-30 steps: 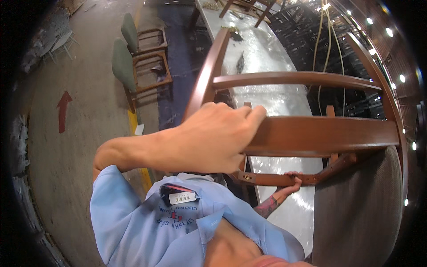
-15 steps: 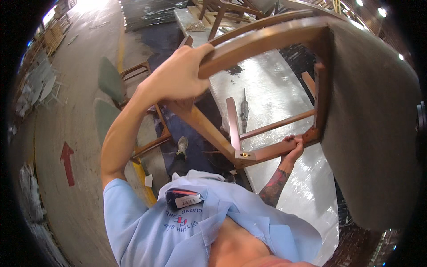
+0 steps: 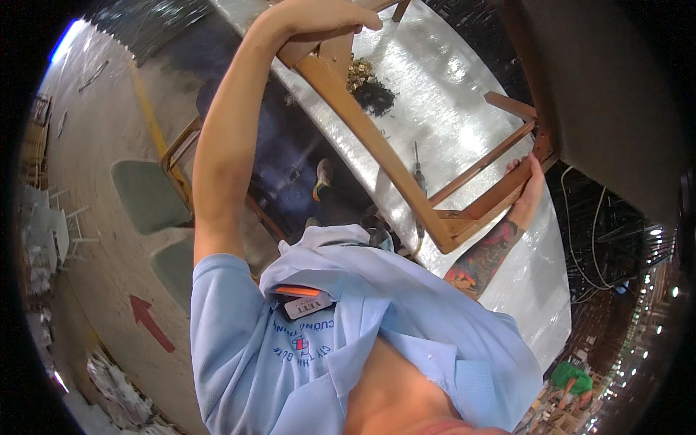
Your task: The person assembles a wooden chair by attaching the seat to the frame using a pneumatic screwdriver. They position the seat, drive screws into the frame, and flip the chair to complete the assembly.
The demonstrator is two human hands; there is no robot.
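A brown wooden chair is held up and tilted in front of me, above the worktable. Its broad dark padded panel fills the upper right. My left hand is closed over the frame at the top edge of the view, fingers hooked across the wood. Lower on the right, my right hand grips a rail close to the padded panel. Beneath the frame, a slim power screwdriver lies on the table, partly hidden by a chair leg.
The worktable has a shiny plastic cover. Brass-coloured fittings and a dark heap of small parts lie on it. Chairs with grey-green backs stand on the floor at left. A pale cable hangs at right; a person in green is far off.
The chair has turned and shifted right and upward in view. My left hand has risen toward the top edge, and my right hand has moved right. Both still hold the frame.
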